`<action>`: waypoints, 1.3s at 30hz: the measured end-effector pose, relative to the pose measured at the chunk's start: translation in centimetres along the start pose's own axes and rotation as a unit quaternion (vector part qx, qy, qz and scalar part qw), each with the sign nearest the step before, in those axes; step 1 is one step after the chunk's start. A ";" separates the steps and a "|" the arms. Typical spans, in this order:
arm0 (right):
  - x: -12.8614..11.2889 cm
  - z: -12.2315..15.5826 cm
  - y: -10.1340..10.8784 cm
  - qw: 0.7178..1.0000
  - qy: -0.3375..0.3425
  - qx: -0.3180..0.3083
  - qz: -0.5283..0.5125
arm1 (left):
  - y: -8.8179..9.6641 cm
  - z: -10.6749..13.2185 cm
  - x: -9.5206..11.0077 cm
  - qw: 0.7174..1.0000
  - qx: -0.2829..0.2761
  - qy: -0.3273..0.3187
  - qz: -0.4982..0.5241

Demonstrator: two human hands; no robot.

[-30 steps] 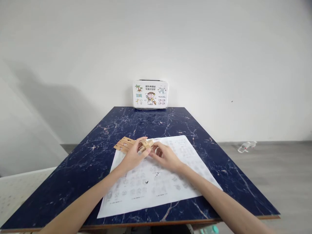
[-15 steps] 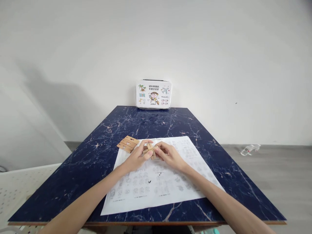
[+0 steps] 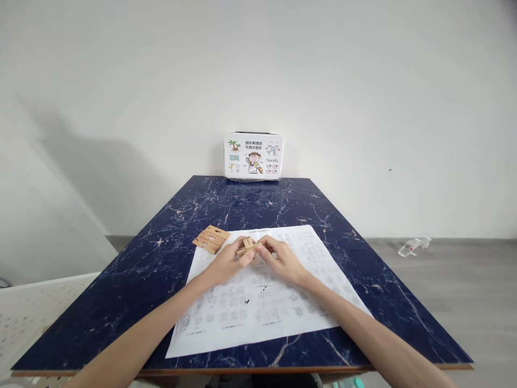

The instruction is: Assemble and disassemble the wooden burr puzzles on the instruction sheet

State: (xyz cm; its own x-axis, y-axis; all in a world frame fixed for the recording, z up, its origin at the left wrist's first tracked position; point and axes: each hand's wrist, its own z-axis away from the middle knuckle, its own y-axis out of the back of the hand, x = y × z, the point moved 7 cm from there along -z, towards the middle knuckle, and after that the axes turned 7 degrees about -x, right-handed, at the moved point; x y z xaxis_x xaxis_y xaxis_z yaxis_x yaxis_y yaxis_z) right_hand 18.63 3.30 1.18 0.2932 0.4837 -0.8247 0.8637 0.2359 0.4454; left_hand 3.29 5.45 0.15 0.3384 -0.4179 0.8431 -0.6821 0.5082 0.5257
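Observation:
Between both hands is a small wooden block puzzle (image 3: 247, 245) made of crossing light-brown pieces, held just above the printed sheet. My left hand (image 3: 228, 264) grips its left side, thumb on the near face and fingers curled behind. On the other side, my right hand (image 3: 283, 261) pinches the puzzle's right end between thumb and bent fingers. Parts of the puzzle are hidden by the fingers. Flat wooden pieces with cut-outs (image 3: 210, 238) lie side by side left of my left hand, at the sheet's upper left corner.
The paper sheet (image 3: 218, 337) with printed diagrams lies on a dark blue marble-patterned table (image 3: 258, 207). At the table's far edge a white cartoon case (image 3: 252, 156) stands against the wall. A clear plastic item (image 3: 414, 247) rests on the floor at right.
My left fingers have shifted on the puzzle, and its upright middle piece looks slightly tilted compared with before. Both hands stay in nearly the same place.

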 end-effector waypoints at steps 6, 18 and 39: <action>0.0 -0.1 0.1 1.000 -0.016 -0.003 0.000 | 0.1 0.2 0.6 0.997 0.019 -0.009 -0.074; 2.1 -0.5 -0.1 0.995 -0.087 0.032 -0.035 | 0.7 0.8 3.4 0.962 0.046 -0.098 -0.249; 1.0 0.1 0.1 0.996 -0.045 0.063 0.038 | 0.9 0.5 2.5 0.973 0.057 -0.045 -0.220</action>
State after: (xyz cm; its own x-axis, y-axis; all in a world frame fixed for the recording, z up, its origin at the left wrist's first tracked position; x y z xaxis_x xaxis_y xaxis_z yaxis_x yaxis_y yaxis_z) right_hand 19.03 3.73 0.40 0.3904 0.4166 -0.8210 0.8807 0.0907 0.4649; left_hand 3.23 4.47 2.68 0.5585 -0.6432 0.5238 -0.5541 0.1807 0.8126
